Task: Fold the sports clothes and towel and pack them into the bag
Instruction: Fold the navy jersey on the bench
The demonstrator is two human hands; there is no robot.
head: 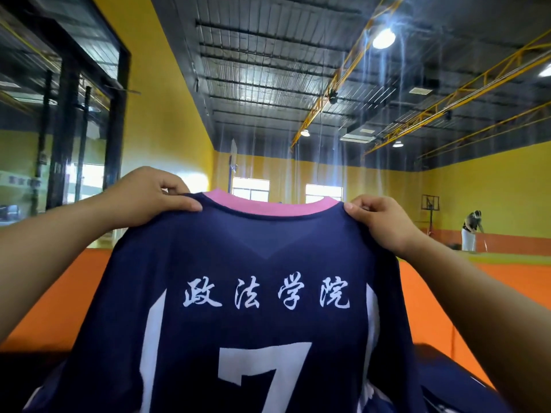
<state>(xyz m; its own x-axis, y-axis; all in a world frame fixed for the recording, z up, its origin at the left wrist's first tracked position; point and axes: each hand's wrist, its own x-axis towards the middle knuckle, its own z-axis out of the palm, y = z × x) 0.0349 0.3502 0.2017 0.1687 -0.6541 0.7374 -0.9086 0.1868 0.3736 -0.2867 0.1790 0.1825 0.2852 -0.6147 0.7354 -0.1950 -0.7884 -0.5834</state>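
I hold a navy sports jersey [262,263] up in front of me, spread out and hanging down. It has a pink collar, white lettering and a white number 7 on the side facing me. My left hand [149,198] pinches its left shoulder, thumb on the near side. My right hand [378,222] pinches its right shoulder the same way. The jersey fills the lower middle of the view and hides what lies below it. No bag or towel shows.
An orange floor [441,299] spreads beyond the jersey in a yellow-walled gym hall. A dark surface [465,380] peeks out at the lower right behind the jersey. A person [471,231] stands far off at the right near a basketball hoop [430,203].
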